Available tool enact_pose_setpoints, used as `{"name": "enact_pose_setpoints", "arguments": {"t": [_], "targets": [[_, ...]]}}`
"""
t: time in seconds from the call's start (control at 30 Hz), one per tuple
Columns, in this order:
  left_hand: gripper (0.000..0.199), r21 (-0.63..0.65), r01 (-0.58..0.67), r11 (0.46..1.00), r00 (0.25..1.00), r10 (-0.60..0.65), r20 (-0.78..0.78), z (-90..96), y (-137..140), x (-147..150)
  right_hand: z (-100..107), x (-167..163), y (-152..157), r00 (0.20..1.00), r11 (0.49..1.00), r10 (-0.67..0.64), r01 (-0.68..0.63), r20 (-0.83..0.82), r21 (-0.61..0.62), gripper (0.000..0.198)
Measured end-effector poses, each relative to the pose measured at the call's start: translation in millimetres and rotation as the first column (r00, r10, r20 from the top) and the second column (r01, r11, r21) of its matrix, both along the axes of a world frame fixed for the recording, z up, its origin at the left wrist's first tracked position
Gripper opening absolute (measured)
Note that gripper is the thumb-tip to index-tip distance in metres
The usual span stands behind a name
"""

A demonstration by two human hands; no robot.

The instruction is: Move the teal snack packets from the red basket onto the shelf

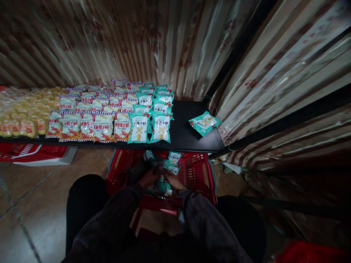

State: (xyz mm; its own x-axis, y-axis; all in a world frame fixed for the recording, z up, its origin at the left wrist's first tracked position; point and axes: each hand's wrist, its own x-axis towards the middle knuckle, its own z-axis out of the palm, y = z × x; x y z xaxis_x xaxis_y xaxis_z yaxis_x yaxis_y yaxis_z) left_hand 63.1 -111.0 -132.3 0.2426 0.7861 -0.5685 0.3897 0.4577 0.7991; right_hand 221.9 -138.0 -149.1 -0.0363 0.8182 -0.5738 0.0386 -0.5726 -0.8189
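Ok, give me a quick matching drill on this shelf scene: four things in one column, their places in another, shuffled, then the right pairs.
Things:
1. Lone teal snack packet
2. Red plastic shopping basket
3. Red-and-white striped shrimp snack packets
4. Yellow wrapped snack packs

Places:
A. Far left end of the black shelf
B. On the floor below the shelf, with both hands in it
C. Lying flat by itself at the shelf's right end
D. In rows just left of the teal packet rows

Pairs: 1-C, 2-B, 3-D, 4-A
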Motion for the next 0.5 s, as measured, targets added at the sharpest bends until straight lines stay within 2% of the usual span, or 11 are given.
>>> {"name": "enact_pose_setpoints", "arguments": {"t": [0.1, 0.23, 0.37, 0.5], "targets": [[0.051, 0.034, 0.021, 0.999, 0.999, -0.02, -0.026, 6.7, 2.1, 0.6, 3.2, 1.9, 2.3, 0.999, 0.998, -0.038, 0.037, 0.018, 0.047, 0.068], [0.049, 0.092, 0.042, 0.995, 0.997, -0.037, -0.065, 20.8, 4.9, 2.1, 20.1, 2.7, 5.0, 0.991, 0.978, -0.128, 0.12, 0.035, 0.173, 0.06], [0.045, 0.18, 0.073, 0.981, 0.994, -0.056, -0.094, 47.7, 3.2, 5.3, 43.8, 0.1, 5.4, 0.955, 0.925, -0.289, 0.261, 0.064, 0.276, 0.056], [0.044, 0.262, 0.1, 0.96, 0.991, -0.071, -0.117, 78.1, -9.0, 10.0, 64.1, -1.6, 0.4, 0.926, 0.883, -0.375, 0.341, 0.048, 0.324, 0.053]]}}
